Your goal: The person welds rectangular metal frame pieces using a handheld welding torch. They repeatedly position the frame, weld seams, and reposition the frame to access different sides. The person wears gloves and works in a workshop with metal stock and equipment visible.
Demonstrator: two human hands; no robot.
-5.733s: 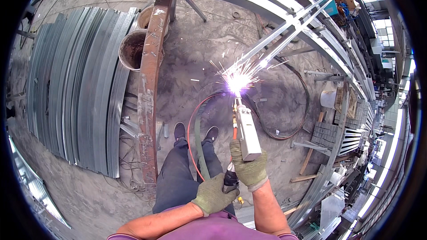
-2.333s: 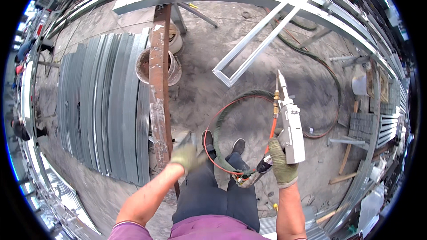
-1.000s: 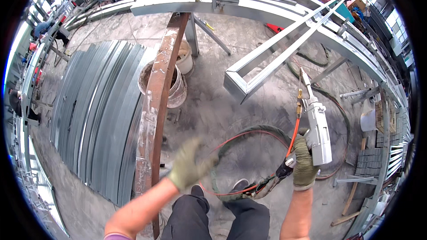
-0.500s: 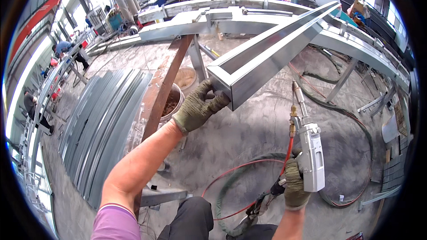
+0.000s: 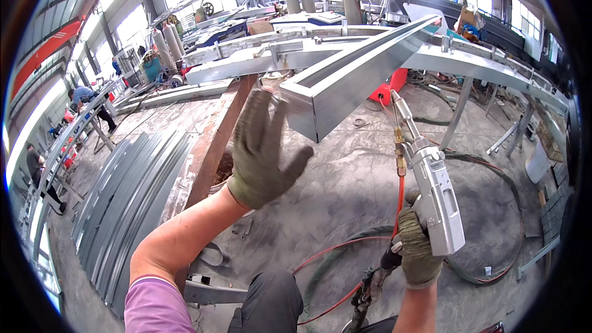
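Observation:
My left hand [image 5: 262, 157], in an olive-green work glove, is open with its fingers spread, just left of the near end of a long, narrow rectangular metal frame [image 5: 361, 61]. Its fingertips are a little blurred; whether they touch the frame I cannot tell. The frame lies slanting away from me, its far part over a metal rail [image 5: 425, 61]. My right hand [image 5: 419, 253], gloved alike, is closed around the grip of a silver-grey handheld welding gun [image 5: 439, 200]. The gun's tip points up and away, below the frame. Beside its barrel run brass fittings [image 5: 399, 151] and a red hose [image 5: 396, 203].
Cables and hoses [image 5: 327, 271] loop over the concrete floor around my legs. At left stand a rusty brown beam [image 5: 213, 154] and a stack of grey metal strips [image 5: 132, 200]. A red object [image 5: 390, 86] is beyond the gun. Two people work at far left.
My left hand has let go of the frame's near corner and lifted with fingers spread. The welding gun has shifted slightly right and tilted. My view has tipped upward.

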